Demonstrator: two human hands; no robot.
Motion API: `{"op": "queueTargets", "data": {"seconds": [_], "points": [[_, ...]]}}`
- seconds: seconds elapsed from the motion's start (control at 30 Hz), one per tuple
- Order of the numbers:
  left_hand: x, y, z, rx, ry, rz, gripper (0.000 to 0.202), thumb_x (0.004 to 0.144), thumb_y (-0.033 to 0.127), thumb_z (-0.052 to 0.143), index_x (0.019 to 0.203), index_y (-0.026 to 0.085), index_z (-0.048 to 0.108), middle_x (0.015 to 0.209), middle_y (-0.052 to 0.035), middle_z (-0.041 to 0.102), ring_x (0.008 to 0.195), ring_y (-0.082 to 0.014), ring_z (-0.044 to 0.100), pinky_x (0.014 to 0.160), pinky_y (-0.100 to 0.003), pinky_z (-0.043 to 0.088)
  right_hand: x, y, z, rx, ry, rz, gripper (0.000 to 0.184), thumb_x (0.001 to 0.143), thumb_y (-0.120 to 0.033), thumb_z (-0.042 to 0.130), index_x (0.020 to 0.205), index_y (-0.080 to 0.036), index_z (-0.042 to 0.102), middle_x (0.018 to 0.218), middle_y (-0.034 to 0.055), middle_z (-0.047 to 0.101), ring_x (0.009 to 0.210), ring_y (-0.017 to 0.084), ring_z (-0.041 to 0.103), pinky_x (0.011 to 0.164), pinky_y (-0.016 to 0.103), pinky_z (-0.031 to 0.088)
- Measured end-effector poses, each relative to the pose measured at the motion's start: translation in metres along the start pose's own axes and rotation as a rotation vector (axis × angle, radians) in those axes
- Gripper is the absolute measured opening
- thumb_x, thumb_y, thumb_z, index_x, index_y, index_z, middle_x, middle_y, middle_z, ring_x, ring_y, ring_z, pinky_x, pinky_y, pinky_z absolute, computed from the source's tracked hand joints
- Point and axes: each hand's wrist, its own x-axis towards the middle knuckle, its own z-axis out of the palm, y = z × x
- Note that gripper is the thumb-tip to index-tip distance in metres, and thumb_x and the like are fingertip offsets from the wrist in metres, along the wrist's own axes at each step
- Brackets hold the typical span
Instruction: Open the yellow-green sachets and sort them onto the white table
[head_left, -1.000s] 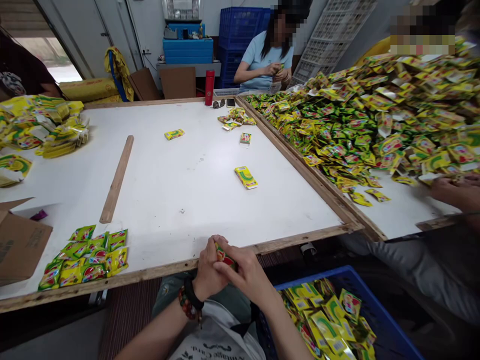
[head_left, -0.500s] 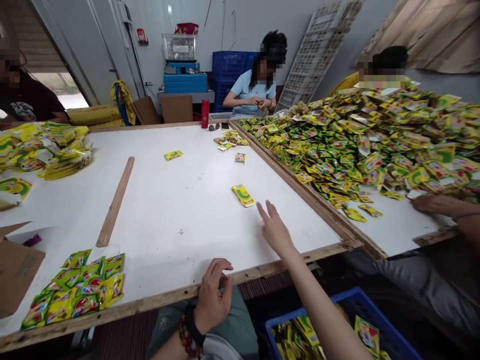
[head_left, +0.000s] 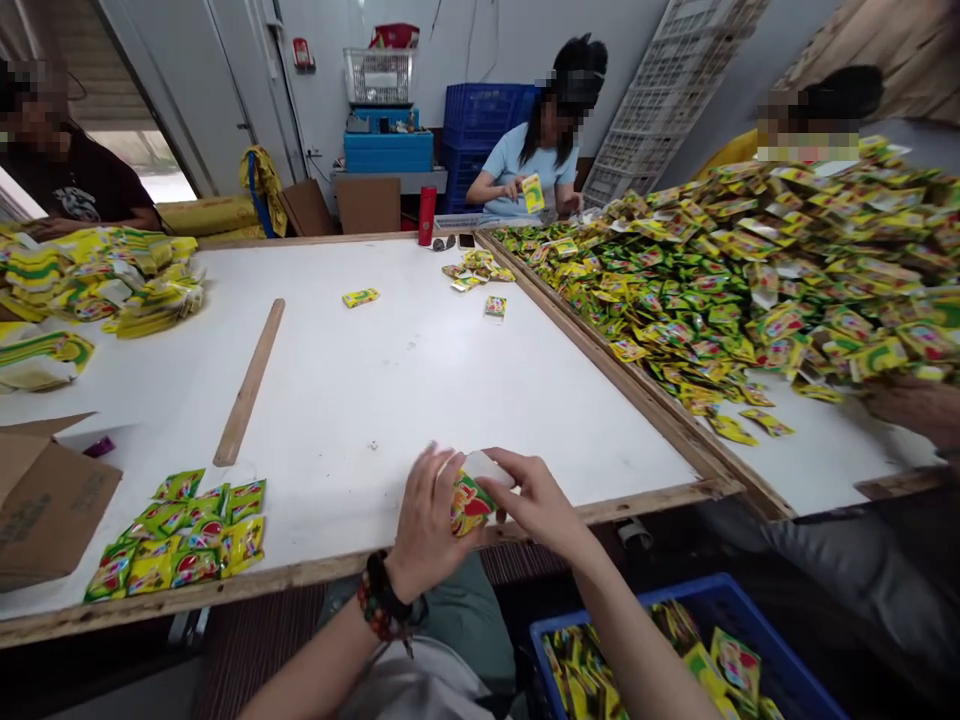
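My left hand [head_left: 426, 528] and my right hand [head_left: 537, 500] meet just above the front edge of the white table [head_left: 420, 380]. Together they hold a yellow, green and red printed packet [head_left: 469, 505] with a white part showing at its top. The left fingers wrap its left side and the right fingers pinch its upper right. A beaded bracelet sits on my left wrist. To the front left, a small group of similar sachets [head_left: 180, 530] lies on the table.
A wooden strip [head_left: 250, 380] and a cardboard box [head_left: 45, 500] lie to the left, with stacked packets [head_left: 105, 280] behind. A huge heap of sachets [head_left: 750, 280] covers the right table. A blue crate [head_left: 750, 650] holding packets stands by my knee. Three other people work around the tables.
My right hand reached out to the yellow flat packet in the table's middle and came back; that packet is gone from the table. Both hands now hold a packet together.
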Motion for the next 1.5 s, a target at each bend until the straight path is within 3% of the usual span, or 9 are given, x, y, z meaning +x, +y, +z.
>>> {"op": "queueTargets", "data": {"seconds": [0.07,0.13,0.33,0.47,0.57,0.83,1.07,1.37,1.5], "points": [[-0.003,-0.002,0.003,-0.068,-0.035,-0.052,0.075,0.079,0.035,0.067,0.14,0.022,0.025,0.123,-0.0127,0.059,0.105,-0.0279,0.064,0.086,-0.044,0.056,-0.021,-0.011,0.011,0.354,0.061,-0.015,0.037,0.089,-0.046,0.052,0.1,-0.017,0.072,0.078,0.0029,0.072,0.067,0.018,0.065,0.059,0.025,0.052],[-0.011,-0.003,0.008,-0.094,-0.001,-0.148,0.077,0.078,0.037,0.067,0.139,0.02,0.022,0.114,-0.0117,0.064,0.089,-0.0247,0.068,0.074,-0.04,0.058,-0.03,-0.011,0.022,0.58,0.125,0.013,0.039,0.084,-0.05,0.058,0.098,-0.017,0.075,0.083,0.0039,0.074,0.075,0.02,0.065,0.069,0.028,0.053],[-0.038,-0.006,0.023,-0.129,0.052,-0.058,0.06,0.076,0.024,0.061,0.128,0.023,0.031,0.117,-0.0109,0.06,0.097,-0.0239,0.066,0.078,-0.038,0.055,-0.036,0.002,0.058,0.856,0.184,0.237,0.039,0.073,-0.041,0.075,0.106,-0.021,0.074,0.09,0.0039,0.075,0.084,0.022,0.067,0.077,0.031,0.054],[-0.037,-0.009,0.024,-0.207,0.019,-0.125,0.067,0.071,0.022,0.063,0.127,0.021,0.025,0.114,-0.0111,0.06,0.092,-0.0235,0.067,0.076,-0.038,0.054,-0.042,-0.003,0.07,0.623,0.285,0.034,0.035,0.081,-0.039,0.068,0.113,-0.027,0.072,0.12,0.0074,0.069,0.108,0.024,0.064,0.092,0.036,0.052],[-0.032,-0.009,0.021,-0.214,-0.108,-0.216,0.068,0.072,0.027,0.063,0.129,0.019,0.027,0.102,-0.0082,0.064,0.081,-0.0234,0.068,0.07,-0.037,0.054,-0.045,-0.007,0.073,0.412,0.334,-0.064,0.029,0.083,-0.034,0.066,0.109,-0.026,0.073,0.116,0.008,0.072,0.106,0.025,0.067,0.093,0.04,0.053],[-0.028,-0.005,0.02,-0.197,-0.156,-0.243,0.063,0.07,0.028,0.064,0.125,0.02,0.034,0.101,-0.0071,0.065,0.083,-0.0244,0.067,0.07,-0.036,0.052,-0.038,-0.008,0.07,0.478,0.367,0.197,0.032,0.08,-0.039,0.066,0.106,-0.02,0.074,0.109,0.0063,0.073,0.095,0.028,0.072,0.086,0.044,0.058],[-0.024,-0.002,0.02,-0.19,-0.136,-0.257,0.061,0.069,0.026,0.065,0.122,0.02,0.037,0.096,-0.0047,0.065,0.08,-0.0235,0.066,0.067,-0.034,0.052,-0.036,-0.005,0.069,0.574,0.32,0.195,0.03,0.082,-0.038,0.066,0.104,-0.02,0.075,0.105,0.0061,0.075,0.099,0.028,0.07,0.089,0.045,0.056],[-0.037,-0.005,0.027,-0.185,-0.099,-0.217,0.036,0.081,0.02,0.052,0.115,0.019,0.041,0.092,-0.0076,0.062,0.074,-0.0207,0.063,0.064,-0.033,0.051,-0.045,-0.009,0.084,0.025,0.349,-0.311,0.042,0.092,-0.016,0.049,0.132,-0.027,0.058,0.116,0.0111,0.07,0.101,0.021,0.069,0.082,0.03,0.058],[-0.032,-0.01,0.011,-0.204,-0.182,-0.084,0.056,0.076,0.03,0.065,0.125,0.02,0.041,0.11,-0.0105,0.062,0.096,-0.0242,0.063,0.082,-0.038,0.054,-0.06,0.009,0.073,-0.068,0.417,-0.371,0.041,0.091,-0.018,0.051,0.13,-0.029,0.06,0.109,0.0084,0.074,0.092,0.021,0.072,0.075,0.028,0.06]]}}
